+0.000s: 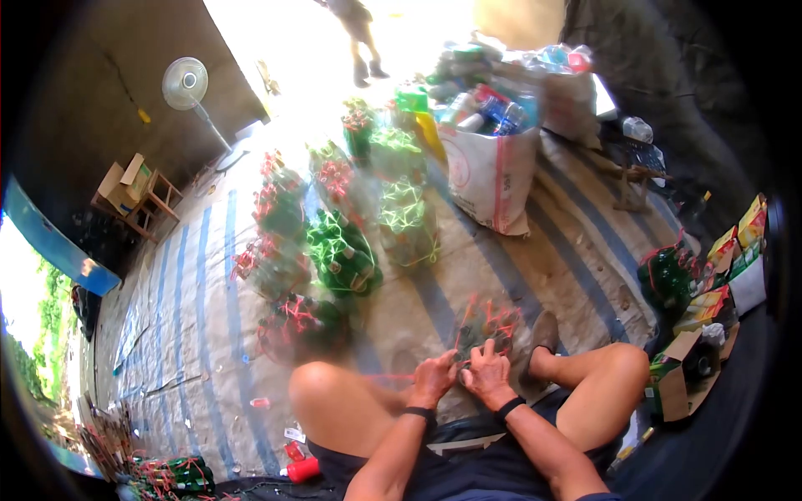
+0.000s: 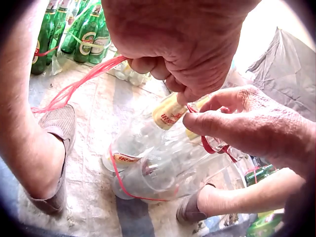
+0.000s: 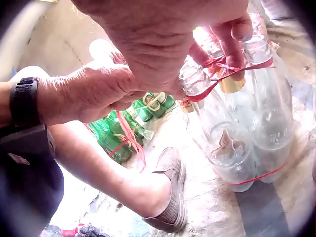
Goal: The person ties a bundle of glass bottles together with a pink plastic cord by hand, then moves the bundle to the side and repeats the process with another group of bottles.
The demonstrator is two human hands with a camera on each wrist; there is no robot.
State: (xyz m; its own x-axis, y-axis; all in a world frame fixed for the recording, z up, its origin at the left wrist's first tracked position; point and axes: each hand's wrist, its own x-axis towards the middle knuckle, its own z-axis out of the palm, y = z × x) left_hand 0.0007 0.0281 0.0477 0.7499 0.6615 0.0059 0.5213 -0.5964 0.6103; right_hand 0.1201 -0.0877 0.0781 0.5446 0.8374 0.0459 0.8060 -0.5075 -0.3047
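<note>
A bundle of clear glass bottles (image 3: 269,106) with gold neck labels stands between the person's feet. One loop of red string (image 3: 269,174) circles the bottles low down, and another strand runs round their necks. My left hand (image 1: 432,382) curls round a bunch of long pink plastic string (image 2: 74,89) whose tail trails off to the left. On the other side of the necks, my right hand (image 1: 487,370) pinches the red neck strand (image 3: 205,92) between thumb and fingers. The two hands are close together right above the bottle tops.
Tied bundles of green bottles (image 1: 341,250) stand ahead to the left. A white sack (image 1: 493,179) full of cans and bottles is farther ahead. At the right lie cartons (image 1: 672,392) and another green bundle (image 1: 664,280). A red bottle (image 1: 302,469) lies by the left thigh.
</note>
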